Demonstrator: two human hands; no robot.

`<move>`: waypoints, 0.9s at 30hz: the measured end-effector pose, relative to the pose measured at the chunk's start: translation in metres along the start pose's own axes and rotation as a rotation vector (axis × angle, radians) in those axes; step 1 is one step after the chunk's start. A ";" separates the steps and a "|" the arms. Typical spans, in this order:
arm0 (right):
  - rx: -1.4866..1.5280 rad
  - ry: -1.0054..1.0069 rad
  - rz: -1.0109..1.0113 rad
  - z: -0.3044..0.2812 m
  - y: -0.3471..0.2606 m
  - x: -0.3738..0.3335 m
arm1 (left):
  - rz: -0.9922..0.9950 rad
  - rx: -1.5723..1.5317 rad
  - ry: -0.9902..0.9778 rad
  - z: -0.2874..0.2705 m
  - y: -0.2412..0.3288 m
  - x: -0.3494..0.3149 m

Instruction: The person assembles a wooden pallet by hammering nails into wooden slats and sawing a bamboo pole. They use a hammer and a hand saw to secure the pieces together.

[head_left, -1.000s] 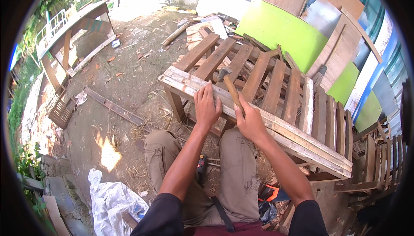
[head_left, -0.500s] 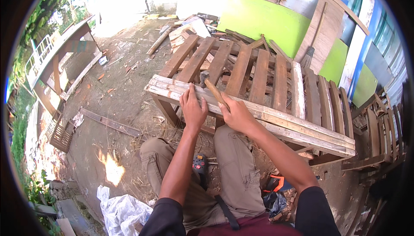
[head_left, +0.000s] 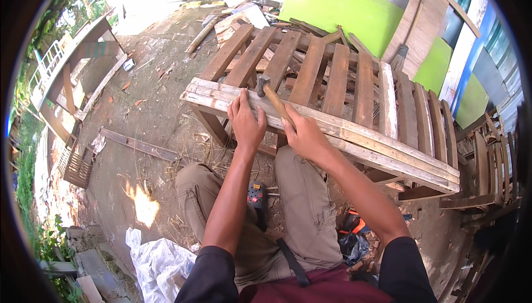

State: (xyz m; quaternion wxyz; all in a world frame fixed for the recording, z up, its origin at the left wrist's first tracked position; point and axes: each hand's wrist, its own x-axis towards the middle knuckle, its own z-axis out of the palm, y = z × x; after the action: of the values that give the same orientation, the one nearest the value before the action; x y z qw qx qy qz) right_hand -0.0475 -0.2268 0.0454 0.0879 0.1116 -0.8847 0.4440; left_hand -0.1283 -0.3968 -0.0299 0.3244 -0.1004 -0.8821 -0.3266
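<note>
A slatted wooden bench-like frame (head_left: pixel 337 81) stands in front of me, its near edge faced with pale, worn planks (head_left: pixel 382 147). My left hand (head_left: pixel 246 123) lies against the near planks toward their left end. Its fingers reach up to the top edge, with the thumb apart; anything tiny under the fingertips cannot be made out. In my right hand (head_left: pixel 303 134) is a hammer (head_left: pixel 275 101), gripped by its wooden handle. The dark hammer head is over the top edge of the planks, just right of my left fingertips.
Scrap wood (head_left: pixel 241 23) lies behind the frame, near a green panel (head_left: pixel 338 6) and a broom (head_left: pixel 400 54). At left are a wooden table (head_left: pixel 66 81), a basket (head_left: pixel 77 165) and a long strip (head_left: pixel 138 145). A white sack (head_left: pixel 160 267) lies near my legs; a second slatted frame (head_left: pixel 487 164) stands right.
The view has tilted slightly, so the frame and the ground sit a little higher in the picture. Both hands keep nearly the same place on the planks, the hammer still in my right.
</note>
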 end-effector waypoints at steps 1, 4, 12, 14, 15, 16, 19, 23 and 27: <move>-0.003 0.014 -0.031 -0.001 0.001 0.007 | 0.007 -0.001 0.001 -0.001 -0.003 0.001; -0.077 -0.018 0.037 0.006 -0.004 0.011 | 0.008 0.000 0.007 -0.001 -0.005 0.000; 0.200 0.279 -0.018 0.003 -0.050 0.025 | -0.025 -0.007 0.014 -0.005 -0.004 0.000; 0.010 0.126 -0.012 0.011 -0.011 0.012 | -0.008 -0.021 -0.002 -0.001 0.002 0.001; -0.082 0.045 -0.018 0.014 0.006 0.011 | 0.000 -0.022 -0.001 -0.001 0.002 0.004; -0.078 0.002 0.002 0.013 0.003 0.011 | -0.013 -0.013 -0.005 -0.004 -0.001 0.001; -0.029 0.105 0.104 0.002 -0.018 0.012 | -0.026 -0.001 0.030 -0.004 -0.005 0.000; 0.062 0.236 -0.013 0.011 -0.023 0.008 | -0.020 -0.058 0.037 -0.004 0.001 0.002; -0.122 -0.099 0.005 -0.003 -0.022 0.025 | -0.011 -0.062 0.066 -0.008 -0.002 0.002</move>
State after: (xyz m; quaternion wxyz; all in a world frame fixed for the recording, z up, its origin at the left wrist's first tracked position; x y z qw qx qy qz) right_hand -0.0648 -0.2400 0.0708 0.0493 0.1256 -0.9136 0.3836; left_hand -0.1262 -0.4034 -0.0252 0.3483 -0.0946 -0.8608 -0.3589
